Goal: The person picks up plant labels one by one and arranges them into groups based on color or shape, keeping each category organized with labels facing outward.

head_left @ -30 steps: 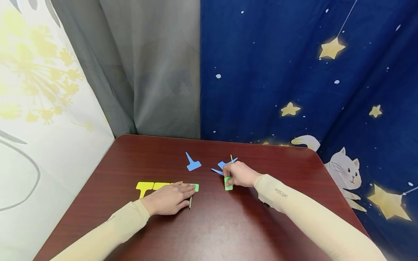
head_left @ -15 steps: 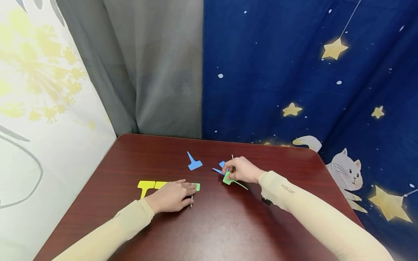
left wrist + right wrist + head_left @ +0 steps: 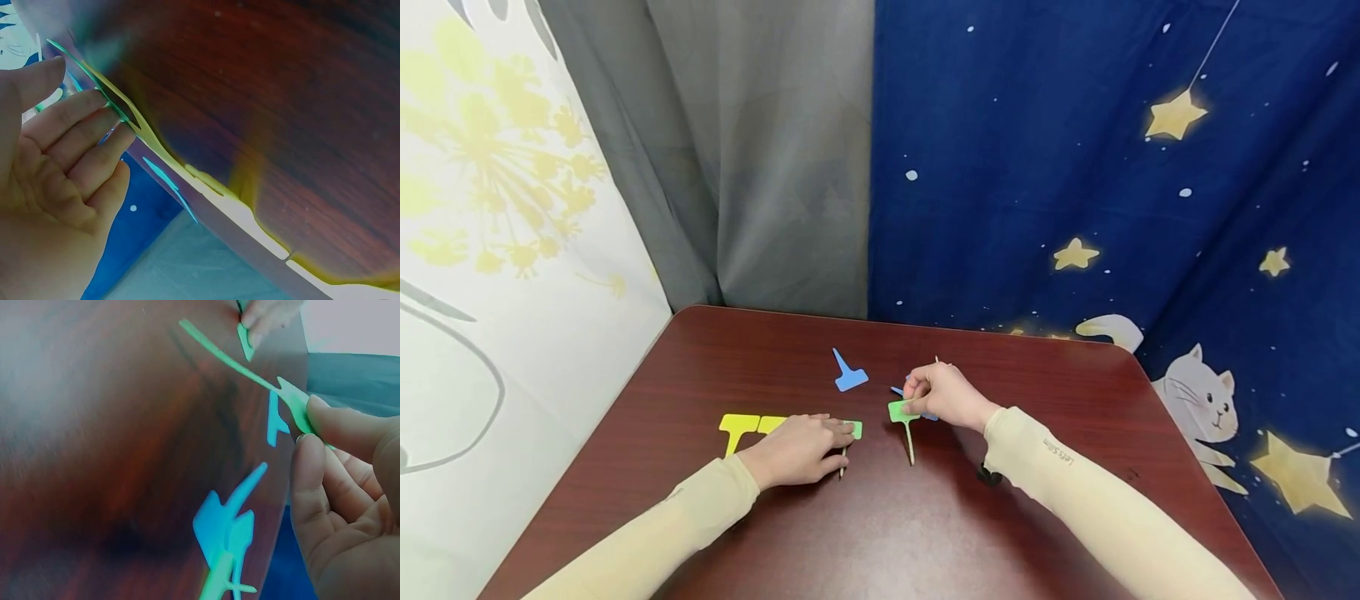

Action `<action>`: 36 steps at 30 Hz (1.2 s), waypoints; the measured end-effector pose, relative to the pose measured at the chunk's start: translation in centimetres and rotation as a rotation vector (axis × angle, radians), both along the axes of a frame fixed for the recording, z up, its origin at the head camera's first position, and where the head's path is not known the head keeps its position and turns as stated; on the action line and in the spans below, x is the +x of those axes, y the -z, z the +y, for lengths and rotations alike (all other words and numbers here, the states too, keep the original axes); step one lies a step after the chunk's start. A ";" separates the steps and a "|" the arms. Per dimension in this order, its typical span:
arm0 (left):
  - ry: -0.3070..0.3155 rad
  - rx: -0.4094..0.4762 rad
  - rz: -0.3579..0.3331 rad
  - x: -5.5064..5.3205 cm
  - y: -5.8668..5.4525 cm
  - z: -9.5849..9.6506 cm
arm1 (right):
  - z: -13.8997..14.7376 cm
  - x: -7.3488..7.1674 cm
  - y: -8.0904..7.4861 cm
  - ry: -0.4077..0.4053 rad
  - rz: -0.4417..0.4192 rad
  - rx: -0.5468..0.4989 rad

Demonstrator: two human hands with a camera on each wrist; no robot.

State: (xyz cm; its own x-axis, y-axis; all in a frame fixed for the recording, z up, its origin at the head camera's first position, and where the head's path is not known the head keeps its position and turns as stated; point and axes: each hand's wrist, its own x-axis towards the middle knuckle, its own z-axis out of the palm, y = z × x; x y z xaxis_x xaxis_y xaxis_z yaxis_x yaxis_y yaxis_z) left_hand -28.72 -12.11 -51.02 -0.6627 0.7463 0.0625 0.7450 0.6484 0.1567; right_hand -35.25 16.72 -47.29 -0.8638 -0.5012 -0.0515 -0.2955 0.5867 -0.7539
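Note:
My right hand (image 3: 947,396) pinches a green T-shaped plant label (image 3: 904,412) by its head, between thumb and index finger. The label is raised off the table, stem pointing toward me. With fairly straight fingers, my left hand (image 3: 797,450) rests on another green plant label (image 3: 856,429), hiding much of it. That label ends a row of yellow plant labels (image 3: 740,423), partly covered by the same hand. In the right wrist view, overlapping blue labels (image 3: 212,525) and one more green label (image 3: 217,578) lie below the right hand.
A single blue plant label (image 3: 851,379) lies farther back on the dark red-brown table (image 3: 880,533). Grey (image 3: 790,167) and blue star-patterned (image 3: 1000,150) curtains hang behind the table's far edge.
My right hand has lifted the green plant label from beside the blue ones, turned its stem toward me and brought it slightly left. My left hand has stayed on its label.

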 end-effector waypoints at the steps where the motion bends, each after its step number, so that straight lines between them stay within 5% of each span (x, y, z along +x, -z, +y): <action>1: -0.001 -0.001 0.000 0.0 0.0 0.0 | -0.2 0.1 0.3 0.000 -0.021 -0.024; 7: 0.011 -0.012 0.015 -0.1 -0.1 0.1 | -1.5 0.8 2.0 -0.023 -0.075 -0.062; 18: 0.014 -0.022 0.027 -0.3 0.1 -0.1 | -3.4 1.8 3.9 -0.056 0.069 0.107; 27: 0.027 -0.003 0.031 0.0 0.3 -0.3 | -3.8 2.0 4.7 -0.095 0.274 0.217; 36: 0.032 -0.010 0.053 0.1 0.5 -0.5 | -3.9 1.8 5.0 -0.114 0.325 0.225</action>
State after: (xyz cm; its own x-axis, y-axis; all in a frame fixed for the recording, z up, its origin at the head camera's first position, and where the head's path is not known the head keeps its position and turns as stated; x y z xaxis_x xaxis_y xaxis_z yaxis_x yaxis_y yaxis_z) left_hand -28.63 -12.60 -51.55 -0.6342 0.7680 0.0896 0.7726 0.6252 0.1104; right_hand -33.47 12.86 -52.33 -0.7929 -0.6018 0.0957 -0.5696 0.6763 -0.4670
